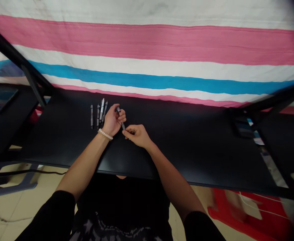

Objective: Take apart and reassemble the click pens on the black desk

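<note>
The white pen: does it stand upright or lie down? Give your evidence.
Lying down: the white pen rests lengthwise along the black table's surface, beside dark pens.

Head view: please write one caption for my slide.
Left hand and right hand hold a pen over a black table, beside four other pens.

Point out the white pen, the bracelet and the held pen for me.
White pen (102,109): head view, middle of its barrel.
Bracelet (105,134): head view, middle of its visible band.
Held pen (123,126): head view, grey section towards its lower end.
</note>
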Tool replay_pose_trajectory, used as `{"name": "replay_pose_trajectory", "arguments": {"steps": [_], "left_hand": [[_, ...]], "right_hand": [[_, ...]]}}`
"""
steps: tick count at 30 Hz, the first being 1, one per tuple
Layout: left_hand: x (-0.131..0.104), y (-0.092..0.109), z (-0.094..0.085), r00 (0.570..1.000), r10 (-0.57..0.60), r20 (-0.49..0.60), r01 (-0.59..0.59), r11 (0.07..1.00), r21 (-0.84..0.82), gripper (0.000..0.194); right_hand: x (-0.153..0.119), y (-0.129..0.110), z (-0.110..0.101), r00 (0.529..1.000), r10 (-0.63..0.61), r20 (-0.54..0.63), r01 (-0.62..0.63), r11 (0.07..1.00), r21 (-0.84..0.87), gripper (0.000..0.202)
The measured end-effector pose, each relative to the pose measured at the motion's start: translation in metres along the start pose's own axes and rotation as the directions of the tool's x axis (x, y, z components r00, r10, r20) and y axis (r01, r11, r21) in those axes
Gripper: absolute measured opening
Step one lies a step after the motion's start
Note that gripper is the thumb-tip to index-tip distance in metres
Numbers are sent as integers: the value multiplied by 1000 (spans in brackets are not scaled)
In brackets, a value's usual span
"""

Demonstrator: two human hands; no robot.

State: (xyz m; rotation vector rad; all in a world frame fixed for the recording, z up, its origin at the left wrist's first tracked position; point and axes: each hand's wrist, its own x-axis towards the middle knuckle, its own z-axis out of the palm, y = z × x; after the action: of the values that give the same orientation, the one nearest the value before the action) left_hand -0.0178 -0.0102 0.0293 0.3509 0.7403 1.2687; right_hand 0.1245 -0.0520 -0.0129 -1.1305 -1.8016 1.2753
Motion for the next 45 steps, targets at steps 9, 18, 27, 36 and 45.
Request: {"name": "replay_pose_trajectory", "arguments": {"steps": [9, 18, 27, 36, 45], "left_hand": [[1, -2, -3, 999, 36, -15, -35, 996, 83, 16], [13, 48, -53, 550, 831, -87, -509, 415, 754, 37], [9, 72, -86, 769, 625, -137, 220, -58, 974, 32], [8, 61, -80, 909, 413, 64, 77, -316, 946, 38], [-56, -14, -53, 934, 277, 226, -159, -242, 957, 32]], "right_hand": [[1, -1, 6, 999, 7, -37, -8, 1000, -19, 26], [30, -13, 19, 962, 177, -208, -241, 906, -347, 28], [93, -27, 46, 941, 187, -282, -307, 822, -480, 51], [111, -25, 60, 983, 101, -151, -172, 789, -590, 37], [-14, -14, 26, 973, 114, -203, -191, 889, -416, 34]]}}
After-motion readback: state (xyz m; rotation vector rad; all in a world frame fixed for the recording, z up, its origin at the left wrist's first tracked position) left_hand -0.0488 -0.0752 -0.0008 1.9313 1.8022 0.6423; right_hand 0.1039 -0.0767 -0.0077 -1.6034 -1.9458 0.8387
